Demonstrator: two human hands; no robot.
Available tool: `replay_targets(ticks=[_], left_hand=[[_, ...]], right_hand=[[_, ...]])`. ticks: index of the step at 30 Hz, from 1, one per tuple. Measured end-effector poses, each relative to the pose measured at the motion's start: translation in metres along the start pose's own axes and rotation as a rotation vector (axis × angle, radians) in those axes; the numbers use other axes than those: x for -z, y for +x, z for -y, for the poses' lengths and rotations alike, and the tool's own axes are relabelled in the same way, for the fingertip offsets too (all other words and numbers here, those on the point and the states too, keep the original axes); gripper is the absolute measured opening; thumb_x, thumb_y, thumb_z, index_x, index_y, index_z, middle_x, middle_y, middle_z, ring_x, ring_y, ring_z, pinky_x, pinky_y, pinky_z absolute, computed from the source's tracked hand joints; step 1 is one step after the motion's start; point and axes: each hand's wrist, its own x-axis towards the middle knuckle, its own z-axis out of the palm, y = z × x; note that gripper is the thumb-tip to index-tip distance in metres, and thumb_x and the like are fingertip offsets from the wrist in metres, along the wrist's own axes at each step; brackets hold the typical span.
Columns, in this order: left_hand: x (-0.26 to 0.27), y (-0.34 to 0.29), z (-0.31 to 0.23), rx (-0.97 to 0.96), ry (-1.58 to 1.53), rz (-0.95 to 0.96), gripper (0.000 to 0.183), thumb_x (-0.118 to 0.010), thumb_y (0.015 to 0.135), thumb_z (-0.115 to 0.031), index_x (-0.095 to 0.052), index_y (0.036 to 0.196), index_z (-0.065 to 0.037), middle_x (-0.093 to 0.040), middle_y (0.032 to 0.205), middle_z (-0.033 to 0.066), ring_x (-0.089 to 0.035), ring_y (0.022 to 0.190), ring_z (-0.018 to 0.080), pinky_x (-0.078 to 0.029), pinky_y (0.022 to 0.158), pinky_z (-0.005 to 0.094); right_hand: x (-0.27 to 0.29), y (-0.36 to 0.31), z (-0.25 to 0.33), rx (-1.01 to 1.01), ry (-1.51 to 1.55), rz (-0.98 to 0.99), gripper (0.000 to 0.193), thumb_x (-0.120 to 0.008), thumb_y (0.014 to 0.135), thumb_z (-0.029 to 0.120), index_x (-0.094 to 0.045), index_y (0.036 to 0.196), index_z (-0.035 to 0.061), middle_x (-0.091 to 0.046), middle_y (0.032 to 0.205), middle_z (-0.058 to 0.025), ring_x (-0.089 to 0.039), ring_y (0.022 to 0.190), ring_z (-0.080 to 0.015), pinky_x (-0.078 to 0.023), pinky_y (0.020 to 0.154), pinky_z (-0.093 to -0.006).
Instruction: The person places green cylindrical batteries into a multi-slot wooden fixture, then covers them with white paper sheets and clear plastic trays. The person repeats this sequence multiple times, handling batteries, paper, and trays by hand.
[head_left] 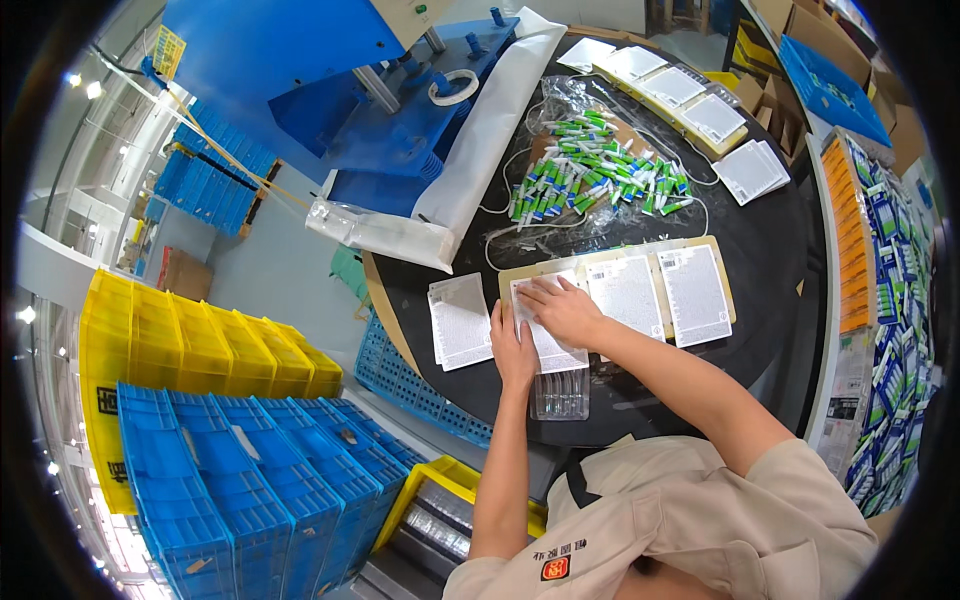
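Observation:
A yellowish tray point(508, 285) lies on the near part of the round black table, with white printed cards point(622, 290) set side by side along it. My right hand point(565, 308) lies on the leftmost card point(545, 345), fingers spread over its upper part. Against that card's left edge rests my left hand point(514, 350), its fingers stretched out and nothing seen in its grip. Just left of the hands is a small pile of white cards point(463, 322). A clear plastic blister point(560, 395) shows below the leftmost card, by the table's near edge.
Several green, white and blue tubes point(600, 165) are heaped beyond the tray. A second carded tray point(718, 145) and more loose cards point(750, 172) lie at the far right. A blue machine point(390, 140) stands far left; stacked blue crates point(240, 480) and yellow crates point(200, 340) are at left.

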Motion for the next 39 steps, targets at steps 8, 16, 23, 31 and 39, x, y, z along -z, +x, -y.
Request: replay_targets(ticks=[8,16,23,31,39], left_hand=[[-0.003,0.000,0.002,-0.032,0.049,-0.020,0.048,-0.058,0.096,-0.013,-0.053,0.141,0.004,-0.042,0.153,0.0249,-0.043,0.139,0.0419,-0.036,0.115,0.0457],[-0.003,-0.001,-0.010,-0.038,0.230,0.038,0.054,-0.059,0.096,-0.014,-0.047,0.147,0.001,-0.039,0.154,0.0278,-0.043,0.138,0.0440,-0.038,0.113,0.0478],[0.037,-0.024,-0.045,-0.262,0.412,0.192,0.068,-0.071,0.090,-0.030,-0.047,0.149,-0.007,-0.036,0.159,0.0211,-0.034,0.146,0.0419,-0.028,0.118,0.0586],[0.051,-0.047,-0.039,-0.516,0.519,0.480,0.073,-0.080,0.082,-0.025,-0.051,0.148,-0.016,-0.040,0.158,0.0171,-0.032,0.150,0.0372,-0.023,0.120,0.0637],[0.035,-0.038,-0.020,-0.581,0.521,0.506,0.067,-0.074,0.088,-0.015,-0.048,0.150,-0.018,-0.032,0.161,0.0217,-0.029,0.151,0.0400,-0.022,0.119,0.0644]], right_hand=[[-0.001,0.002,0.015,-0.092,-0.177,0.040,0.052,-0.062,0.094,0.027,-0.056,0.141,0.0070,-0.049,0.153,-0.0045,-0.045,0.141,-0.0295,-0.045,0.100,-0.0667],[0.000,0.004,0.023,-0.139,-0.201,0.053,0.052,-0.063,0.090,0.023,-0.058,0.140,0.0063,-0.051,0.149,-0.0056,-0.045,0.140,-0.0339,-0.049,0.086,-0.0704],[0.011,-0.001,0.003,-0.080,-0.031,0.024,0.048,-0.062,0.089,0.016,-0.059,0.136,0.0046,-0.054,0.146,-0.0105,-0.053,0.132,-0.0334,-0.058,0.086,-0.0561],[0.025,-0.009,-0.079,-0.311,0.160,-0.163,0.042,-0.058,0.096,0.021,-0.059,0.132,-0.0003,-0.062,0.135,-0.0186,-0.056,0.128,-0.0344,-0.041,0.113,-0.0474],[0.018,-0.003,-0.094,-0.308,0.133,0.046,0.044,-0.057,0.098,0.037,-0.064,0.126,0.0029,-0.067,0.125,-0.0172,-0.063,0.119,-0.0351,-0.042,0.109,-0.0496]])
